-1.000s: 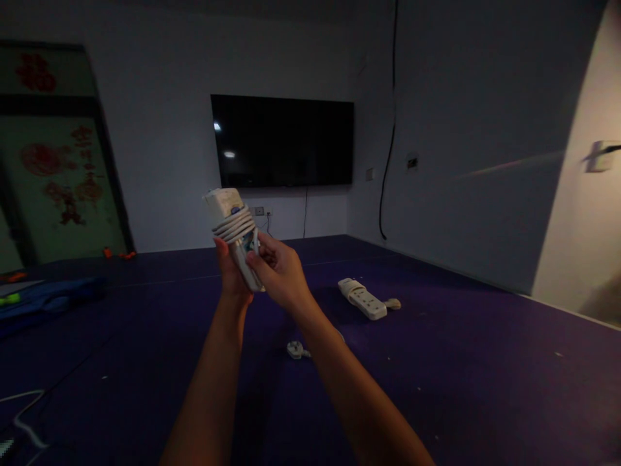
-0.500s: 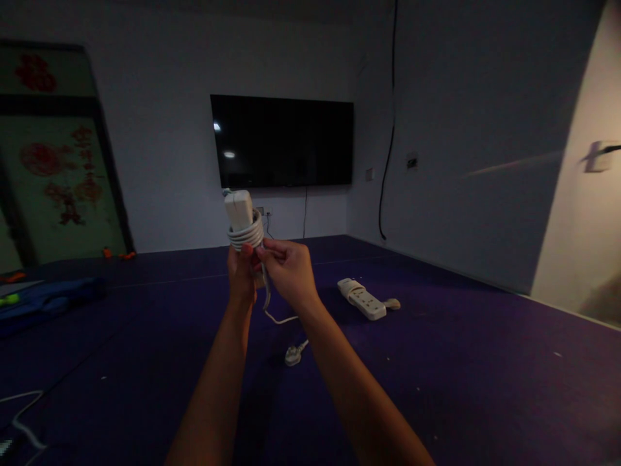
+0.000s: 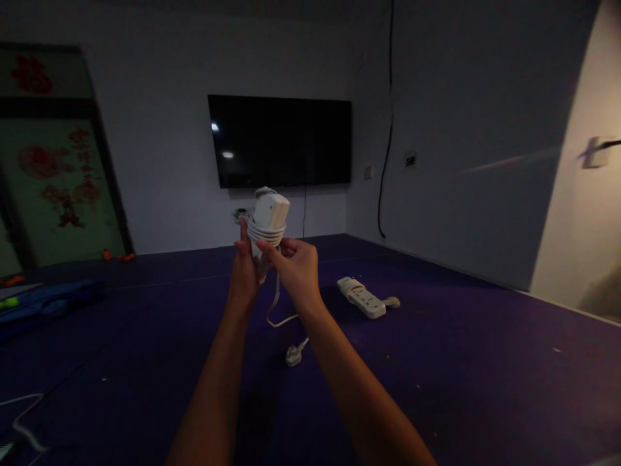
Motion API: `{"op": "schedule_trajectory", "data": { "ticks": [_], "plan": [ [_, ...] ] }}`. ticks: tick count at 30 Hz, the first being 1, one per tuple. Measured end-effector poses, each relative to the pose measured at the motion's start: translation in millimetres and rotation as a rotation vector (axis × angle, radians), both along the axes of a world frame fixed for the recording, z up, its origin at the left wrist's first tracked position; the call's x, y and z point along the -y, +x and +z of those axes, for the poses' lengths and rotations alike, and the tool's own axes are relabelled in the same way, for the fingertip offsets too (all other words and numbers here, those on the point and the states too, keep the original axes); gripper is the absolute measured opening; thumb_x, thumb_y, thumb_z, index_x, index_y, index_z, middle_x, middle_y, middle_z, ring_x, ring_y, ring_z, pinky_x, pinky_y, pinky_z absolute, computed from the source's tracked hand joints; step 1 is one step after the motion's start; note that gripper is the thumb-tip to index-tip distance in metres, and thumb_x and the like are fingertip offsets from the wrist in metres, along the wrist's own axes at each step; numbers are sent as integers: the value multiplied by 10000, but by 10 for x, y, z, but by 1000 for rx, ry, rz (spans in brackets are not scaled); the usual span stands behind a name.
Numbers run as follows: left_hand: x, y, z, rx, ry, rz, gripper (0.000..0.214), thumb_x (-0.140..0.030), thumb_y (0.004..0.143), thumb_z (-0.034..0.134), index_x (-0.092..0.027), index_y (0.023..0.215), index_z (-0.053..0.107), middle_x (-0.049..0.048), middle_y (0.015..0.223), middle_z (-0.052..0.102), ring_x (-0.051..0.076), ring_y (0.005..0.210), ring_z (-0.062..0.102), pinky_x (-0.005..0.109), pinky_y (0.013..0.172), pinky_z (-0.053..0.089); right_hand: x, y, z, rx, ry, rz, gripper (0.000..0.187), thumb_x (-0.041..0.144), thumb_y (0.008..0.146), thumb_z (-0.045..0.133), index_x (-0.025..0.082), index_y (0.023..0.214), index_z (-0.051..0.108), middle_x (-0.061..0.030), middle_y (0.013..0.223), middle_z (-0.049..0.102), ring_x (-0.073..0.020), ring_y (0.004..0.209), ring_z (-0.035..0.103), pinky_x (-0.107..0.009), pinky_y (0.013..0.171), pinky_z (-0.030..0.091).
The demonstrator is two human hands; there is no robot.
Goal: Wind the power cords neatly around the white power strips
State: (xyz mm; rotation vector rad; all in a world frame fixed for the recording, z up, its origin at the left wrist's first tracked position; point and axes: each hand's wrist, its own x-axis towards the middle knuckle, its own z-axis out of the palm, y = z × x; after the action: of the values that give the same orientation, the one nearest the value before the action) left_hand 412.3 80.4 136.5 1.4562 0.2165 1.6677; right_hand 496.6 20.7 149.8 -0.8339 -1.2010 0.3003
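A white power strip (image 3: 272,210) stands tilted in front of me, with several turns of its white cord (image 3: 266,233) wound around its middle. My right hand (image 3: 298,268) is closed on the strip and the coils, thumb across the near side. Against the strip's left side lies my left hand (image 3: 244,275), its visible fingers stretched up and apart. From the coils the cord hangs down to the purple surface and passes behind my right forearm. A white plug (image 3: 294,355) lies on that surface below my hands.
Right of my hands lies a second white power strip (image 3: 366,301) with cord wrapped around one end. Blue cloth (image 3: 53,301) and a pale cable (image 3: 29,424) are at the left. A television (image 3: 281,142) hangs on the far wall.
The power strip has shifted right and turned, showing another side. My left fingers have loosened and spread, while my right thumb has moved onto the coils.
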Motion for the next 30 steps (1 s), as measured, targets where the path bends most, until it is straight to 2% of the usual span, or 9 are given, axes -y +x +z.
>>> {"op": "schedule_trajectory", "data": {
  "ticks": [3, 6, 8, 11, 14, 16, 21, 24, 30],
  "plan": [
    [21, -4, 62, -9, 83, 85, 492, -580, 767, 612, -298, 1169, 621, 47, 1348, 565, 221, 1352, 391, 352, 1060, 373, 5, 71, 20, -18, 17, 5, 425, 519, 674, 703, 115, 803, 726, -32, 645, 651, -114, 552, 544, -223, 511, 420],
    [34, -52, 105, -23, 79, 76, 443, -522, 743, 669, -262, 1102, 664, 58, 1303, 601, 244, 1308, 447, 396, 1075, 355, 19, 130, 46, 1, 41, 47, 420, 512, 672, 708, 114, 806, 727, -20, 626, 635, -96, 522, 510, -216, 492, 396],
    [19, -98, 103, -34, 34, 51, 438, -539, 737, 664, -216, 1031, 692, 84, 1184, 667, 258, 1207, 542, 392, 1010, 420, 37, 145, 62, 11, 48, 94, 410, 502, 670, 712, 118, 813, 728, -17, 625, 637, -90, 513, 502, -212, 481, 385],
    [-18, -158, 71, -81, -79, -13, 493, -597, 702, 661, -152, 909, 717, 109, 925, 726, 254, 934, 666, 350, 811, 515, 71, 128, 85, 9, 1, 175, 381, 484, 658, 725, 130, 797, 728, -20, 634, 653, -90, 507, 513, -216, 476, 398],
    [-7, -186, 65, -73, -136, -41, 494, -601, 657, 694, -138, 829, 715, 82, 733, 708, 207, 667, 657, 300, 606, 505, 97, 99, 108, -27, -67, 228, 372, 466, 613, 764, 132, 769, 719, -24, 635, 666, -93, 496, 529, -220, 474, 418],
    [38, -192, 91, -41, -123, -6, 464, -587, 644, 712, -146, 787, 708, 54, 669, 683, 169, 570, 611, 268, 527, 464, 101, 94, 119, -54, -99, 231, 392, 471, 587, 785, 129, 763, 708, -27, 634, 669, -93, 492, 542, -219, 476, 426],
    [105, -222, 164, 19, -50, 194, 416, -550, 569, 775, -158, 617, 643, -8, 556, 586, 110, 490, 507, 220, 454, 380, 77, 156, 118, -19, -277, 204, 381, 492, 676, 738, 126, 630, 643, -15, 522, 610, -82, 448, 535, -191, 441, 382],
    [44, -270, 154, 55, -62, 270, 436, -567, 570, 765, -156, 610, 627, -17, 550, 561, 97, 480, 481, 214, 444, 352, 67, 181, 110, 3, -369, 254, 366, 457, 743, 693, 135, 586, 614, 11, 475, 565, -72, 402, 503, -181, 404, 350],
    [-93, -356, 95, 127, -133, 291, 505, -631, 576, 724, -149, 698, 636, -6, 582, 590, 107, 473, 512, 223, 445, 378, 86, 47, 107, 40, -231, 386, 124, 268, 753, 669, 146, 760, 651, 65, 494, 548, -49, 377, 453, -167, 384, 350]
  ]
}}
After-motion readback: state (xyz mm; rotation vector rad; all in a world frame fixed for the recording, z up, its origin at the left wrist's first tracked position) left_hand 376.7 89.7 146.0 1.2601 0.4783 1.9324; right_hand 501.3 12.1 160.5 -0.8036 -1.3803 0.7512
